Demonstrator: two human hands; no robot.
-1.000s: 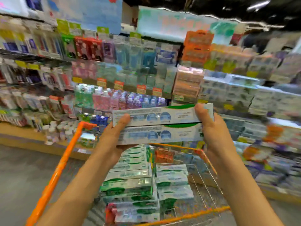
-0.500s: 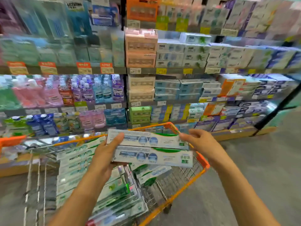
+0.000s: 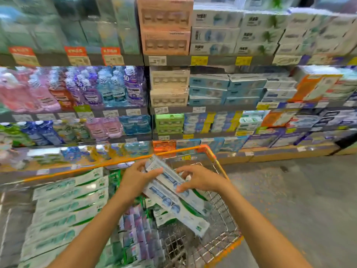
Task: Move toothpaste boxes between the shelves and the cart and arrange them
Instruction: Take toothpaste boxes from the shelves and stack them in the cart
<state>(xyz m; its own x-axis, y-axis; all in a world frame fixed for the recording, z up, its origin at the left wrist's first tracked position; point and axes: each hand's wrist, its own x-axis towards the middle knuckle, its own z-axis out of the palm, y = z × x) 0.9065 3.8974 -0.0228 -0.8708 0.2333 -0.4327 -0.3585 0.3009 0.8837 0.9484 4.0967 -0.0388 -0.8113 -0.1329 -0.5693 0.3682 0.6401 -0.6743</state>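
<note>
- Two toothpaste boxes tilt over the cart, near ends dipping inside.
- Left hand grips the far end; right hand pinches mid-length.
- Light, stiff, slick card, I'd say: hold the long edges, or they slide apart.

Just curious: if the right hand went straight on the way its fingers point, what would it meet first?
The right hand would probably meet the toothpaste boxes it holds, then the left hand; depth unclear.

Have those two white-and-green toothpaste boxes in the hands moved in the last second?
Yes. The two white-and-green toothpaste boxes dropped from above the orange cart rim to below it, now tilted.
</note>
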